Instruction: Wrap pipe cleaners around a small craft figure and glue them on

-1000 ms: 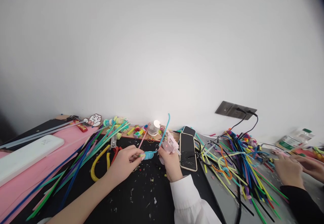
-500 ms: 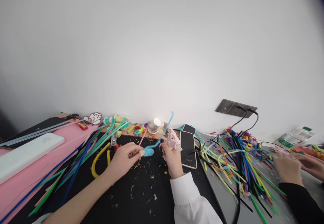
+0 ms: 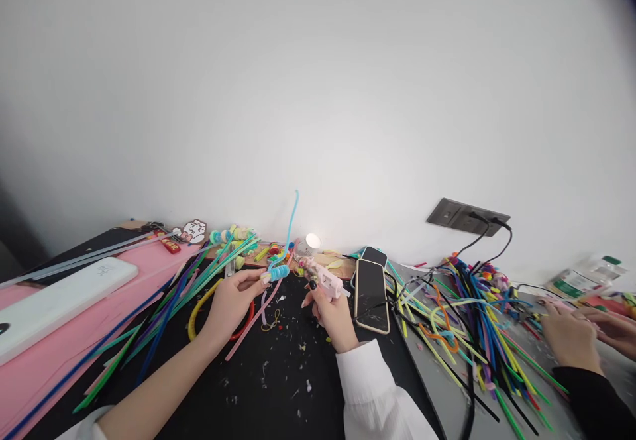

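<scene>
- Left hand: forearm in from 7 o'clock, bare, back of hand up, fingers toward 2 o'clock.
- Left grip: thumb and fingertips pinched nearly together on the near end of the blue coil, wound from a fuzzy stem; its loose tail rises to 1 o'clock.
- Right hand: forearm in from 5 o'clock, white sleeve to the wrist, thumb up top.
- Right grip: fingers curled round the pink glue gun, nozzle end toward 10 o'clock.
- Coil is above the black table, at 9 o'clock from the gun, near its nozzle, a gap between.
- Gun handle and trigger covered by the right hand; can't tell if the trigger is pressed.
- Coil's pinched end hidden by left fingertips.
- Yellow-and-red handled tool partly behind the left hand; type unclear.
- Paper cup at 11 o'clock from the gun, top washed out by glare.
- Co-worker's hands at 3 o'clock, one cut by the frame edge; what they hold is hard to make out.
</scene>
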`<move>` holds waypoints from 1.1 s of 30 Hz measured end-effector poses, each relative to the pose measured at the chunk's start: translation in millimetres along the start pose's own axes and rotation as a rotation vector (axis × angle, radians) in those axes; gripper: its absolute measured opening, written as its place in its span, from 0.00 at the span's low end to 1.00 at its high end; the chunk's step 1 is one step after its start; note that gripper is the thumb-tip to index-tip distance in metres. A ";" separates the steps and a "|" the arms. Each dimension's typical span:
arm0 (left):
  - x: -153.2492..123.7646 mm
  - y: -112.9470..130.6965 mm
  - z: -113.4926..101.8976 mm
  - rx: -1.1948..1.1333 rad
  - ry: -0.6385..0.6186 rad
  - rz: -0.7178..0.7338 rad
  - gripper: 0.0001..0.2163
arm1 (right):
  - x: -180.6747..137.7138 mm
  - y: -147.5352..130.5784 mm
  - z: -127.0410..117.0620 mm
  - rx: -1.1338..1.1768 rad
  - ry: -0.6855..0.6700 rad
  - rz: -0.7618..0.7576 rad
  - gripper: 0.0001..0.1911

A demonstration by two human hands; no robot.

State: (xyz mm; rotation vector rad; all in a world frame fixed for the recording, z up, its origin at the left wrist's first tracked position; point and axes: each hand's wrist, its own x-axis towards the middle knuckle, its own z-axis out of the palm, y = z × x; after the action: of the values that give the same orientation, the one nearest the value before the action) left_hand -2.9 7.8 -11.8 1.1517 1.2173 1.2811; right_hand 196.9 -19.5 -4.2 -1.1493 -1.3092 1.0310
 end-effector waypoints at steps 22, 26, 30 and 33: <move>-2.0 -2.6 2.8 0.192 0.006 0.227 0.12 | -4.4 10.8 4.1 -0.158 -0.189 -0.043 0.22; -3.9 0.1 4.3 0.184 0.012 0.229 0.11 | -4.0 11.1 4.1 -0.166 -0.193 -0.050 0.23; -5.0 1.1 3.5 0.212 0.015 0.255 0.09 | -4.8 8.1 4.6 -0.179 -0.188 -0.054 0.22; -5.5 1.2 3.0 0.231 0.016 0.268 0.09 | -5.5 7.9 4.2 -0.194 -0.174 -0.046 0.20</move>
State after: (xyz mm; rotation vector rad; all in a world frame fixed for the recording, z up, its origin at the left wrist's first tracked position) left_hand 0.4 2.5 -10.5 1.5150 1.2791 1.3726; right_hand 193.1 -23.4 -13.2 -1.1881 -1.5951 1.0045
